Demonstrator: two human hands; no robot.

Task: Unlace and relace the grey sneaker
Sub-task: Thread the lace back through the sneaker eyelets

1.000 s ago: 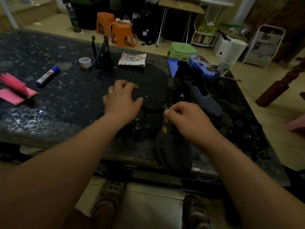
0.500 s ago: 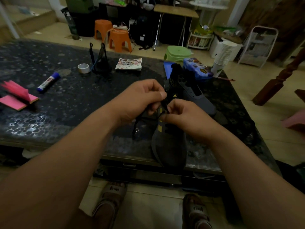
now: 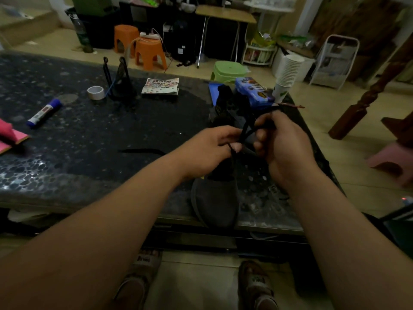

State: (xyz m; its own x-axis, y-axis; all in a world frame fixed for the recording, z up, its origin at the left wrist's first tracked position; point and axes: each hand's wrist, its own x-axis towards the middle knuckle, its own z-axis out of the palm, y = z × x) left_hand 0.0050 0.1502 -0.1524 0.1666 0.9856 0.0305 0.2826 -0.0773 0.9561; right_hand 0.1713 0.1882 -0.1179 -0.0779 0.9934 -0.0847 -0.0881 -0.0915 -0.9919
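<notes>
A grey sneaker (image 3: pixel 214 202) lies at the near edge of the dark table (image 3: pixel 89 139), its toe pointing toward me over the edge. A black lace (image 3: pixel 247 129) rises from its throat. My left hand (image 3: pixel 210 148) pinches the lace low, just above the shoe. My right hand (image 3: pixel 283 139) grips the same lace higher up and to the right, fingers curled round it. A second grey sneaker (image 3: pixel 232 108) stands behind my hands, mostly hidden by them.
On the table lie a loose black strip (image 3: pixel 140 151), a glue stick (image 3: pixel 43 113), a tape roll (image 3: pixel 95 92), a black stand (image 3: pixel 118 81), a patterned booklet (image 3: pixel 161 86), a blue box (image 3: pixel 253 90), stacked paper cups (image 3: pixel 287 74) and pink paper (image 3: pixel 9 135).
Both hands have lifted off the sneaker. My right hand moved up and to the right, drawing the black lace out. My left hand came over from the left and took the lace.
</notes>
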